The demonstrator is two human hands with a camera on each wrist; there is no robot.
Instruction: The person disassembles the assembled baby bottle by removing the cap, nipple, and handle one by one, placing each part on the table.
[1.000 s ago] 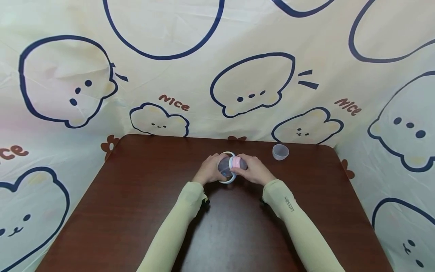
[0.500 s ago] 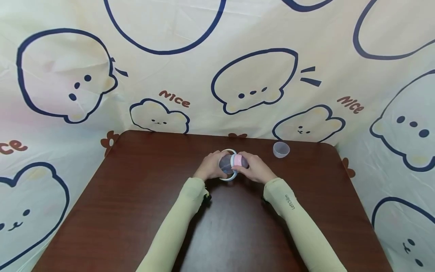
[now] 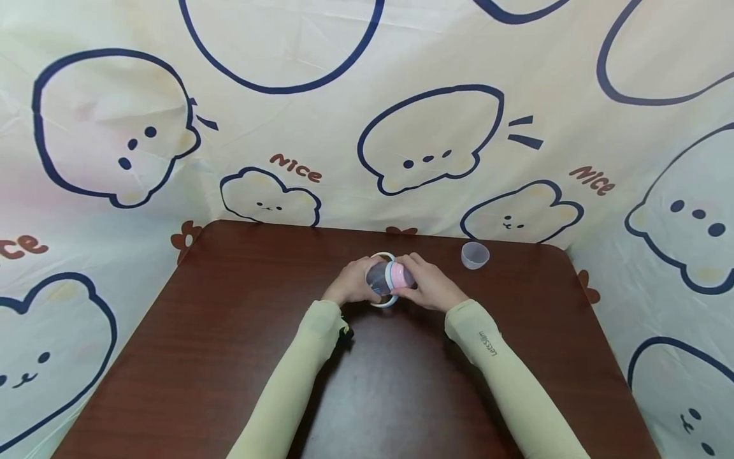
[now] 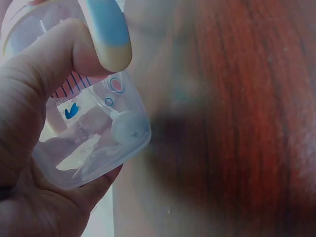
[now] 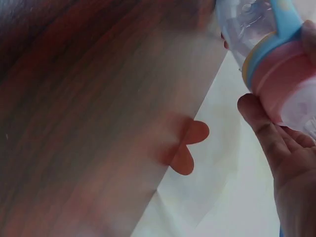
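Fingers [image 4: 59, 49] of both hands wrapped around one baby bottle, held just above the tabletop [image 3: 229, 331].

Left hand [image 3: 351, 287] curls round the clear bottle [image 4: 94, 138] at its base end, with the thumb pressed over the blue-and-cream handle ring [image 4: 109, 32]. Right hand [image 3: 427, 287] curls round the pink collar [image 5: 284, 79] at the top end. So the bottle lies sideways between the two sets of fingers, and it looks to me like one hand steadies the body while the other works the screw top. A small clear cap [image 3: 474, 255] sits on the tabletop off beyond the right fingers, well apart. Cartoon cloth [image 3: 367, 127] hangs behind.
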